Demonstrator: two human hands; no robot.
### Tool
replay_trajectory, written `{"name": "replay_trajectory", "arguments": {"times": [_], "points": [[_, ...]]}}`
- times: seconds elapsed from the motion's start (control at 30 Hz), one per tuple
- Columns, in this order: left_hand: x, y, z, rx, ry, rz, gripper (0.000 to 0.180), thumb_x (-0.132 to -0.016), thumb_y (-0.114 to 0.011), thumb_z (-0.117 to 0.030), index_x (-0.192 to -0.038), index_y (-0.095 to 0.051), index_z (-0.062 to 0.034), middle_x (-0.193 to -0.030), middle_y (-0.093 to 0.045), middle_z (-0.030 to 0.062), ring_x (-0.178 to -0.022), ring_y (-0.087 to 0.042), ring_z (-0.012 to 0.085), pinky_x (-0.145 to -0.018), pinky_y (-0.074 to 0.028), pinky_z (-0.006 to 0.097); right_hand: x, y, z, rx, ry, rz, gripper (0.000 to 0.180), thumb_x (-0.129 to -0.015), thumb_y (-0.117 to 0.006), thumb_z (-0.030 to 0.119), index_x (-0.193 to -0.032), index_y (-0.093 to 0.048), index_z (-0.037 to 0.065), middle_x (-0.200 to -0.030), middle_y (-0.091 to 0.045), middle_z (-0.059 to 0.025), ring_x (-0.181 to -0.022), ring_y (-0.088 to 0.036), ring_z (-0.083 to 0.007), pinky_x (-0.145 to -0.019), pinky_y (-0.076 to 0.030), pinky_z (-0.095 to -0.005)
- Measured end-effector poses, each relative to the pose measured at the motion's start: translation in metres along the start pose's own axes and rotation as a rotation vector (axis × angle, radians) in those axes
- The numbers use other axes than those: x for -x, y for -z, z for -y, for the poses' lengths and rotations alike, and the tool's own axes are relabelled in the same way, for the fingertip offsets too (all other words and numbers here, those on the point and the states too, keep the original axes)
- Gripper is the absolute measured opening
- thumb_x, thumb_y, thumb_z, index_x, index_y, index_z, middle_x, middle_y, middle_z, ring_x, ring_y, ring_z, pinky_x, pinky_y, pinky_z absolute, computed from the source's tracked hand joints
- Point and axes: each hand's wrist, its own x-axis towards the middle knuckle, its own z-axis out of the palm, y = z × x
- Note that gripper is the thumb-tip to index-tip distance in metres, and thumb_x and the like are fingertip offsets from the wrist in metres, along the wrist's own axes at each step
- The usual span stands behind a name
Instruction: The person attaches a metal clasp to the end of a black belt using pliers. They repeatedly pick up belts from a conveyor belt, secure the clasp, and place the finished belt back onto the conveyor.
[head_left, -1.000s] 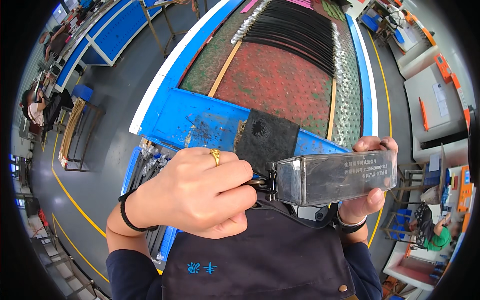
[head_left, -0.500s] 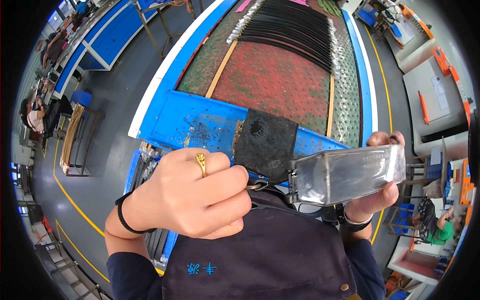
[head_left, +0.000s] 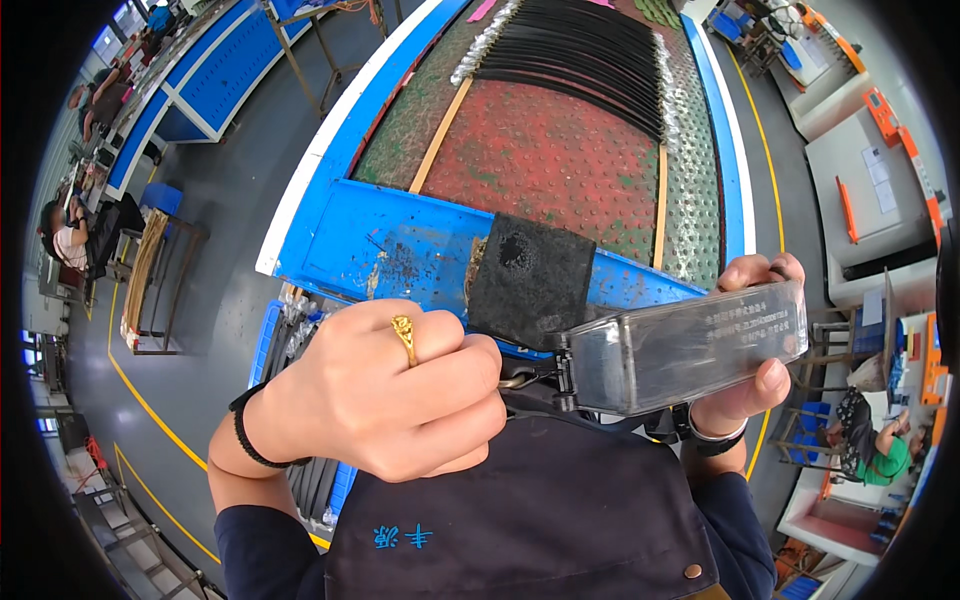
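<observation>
Head view: clear box (head_left: 690, 345), its long axis running rightward from beside my left hand (head_left: 390, 390) into my right hand (head_left: 738, 402), whose thumb and fingers clasp it; my curled left apparently pinches a metal hook (head_left: 514, 381).

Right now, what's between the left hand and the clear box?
Head view: a metal loop beside the left hand, partly hidden by it, then a black fitting at the clear box's near end.
</observation>
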Motion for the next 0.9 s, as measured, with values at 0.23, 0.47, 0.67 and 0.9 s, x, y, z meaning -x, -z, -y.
{"name": "replay_trajectory", "arguments": {"times": [0.23,0.47,0.67,0.9], "points": [[0.0,0.001,0.0,0.028,0.043,-0.031,0.017,-0.066,-0.058,-0.017,-0.056,-0.05,-0.0065,-0.068,-0.054,0.0052,-0.044,-0.039,0.0129,-0.038,-0.029,0.025,0.003,0.0,0.0,-0.062,0.034,-0.139,0.081,-0.057,-0.068,0.05,-0.12,-0.039,0.006,-0.094,-0.053,-0.0149,-0.085,-0.051,-0.0207,-0.073,-0.042,-0.0289],[-0.003,0.002,-0.001,0.016,0.047,-0.001,0.018,-0.067,-0.058,-0.017,-0.055,-0.05,-0.0064,-0.068,-0.054,0.0053,-0.044,-0.039,0.0134,-0.038,-0.03,0.025,0.005,-0.004,0.0,-0.038,0.055,-0.042,0.083,-0.055,-0.072,0.048,-0.118,-0.039,0.005,-0.095,-0.054,-0.0165,-0.085,-0.052,-0.0207,-0.071,-0.043,-0.0293],[0.001,0.006,-0.002,-0.03,0.058,0.003,0.019,-0.069,-0.058,-0.018,-0.056,-0.05,-0.0068,-0.068,-0.055,0.0057,-0.046,-0.041,0.0142,-0.039,-0.031,0.025,0.0,0.001,-0.004,-0.106,0.01,-0.141,0.081,-0.061,-0.065,0.053,-0.12,-0.037,0.005,-0.096,-0.052,-0.0151,-0.084,-0.05,-0.0198,-0.071,-0.042,-0.0277],[0.026,0.004,0.002,-0.045,0.126,-0.136,0.013,-0.051,-0.06,-0.011,-0.056,-0.049,-0.0066,-0.069,-0.053,0.0038,-0.046,-0.04,0.0128,-0.04,-0.034,0.023,-0.03,0.065,-0.022,-0.898,0.079,0.094,0.04,-0.089,-0.05,0.02,-0.118,-0.044,-0.006,-0.125,-0.047,-0.0193,-0.108,-0.05,-0.0257,-0.096,-0.042,-0.0387]]}}
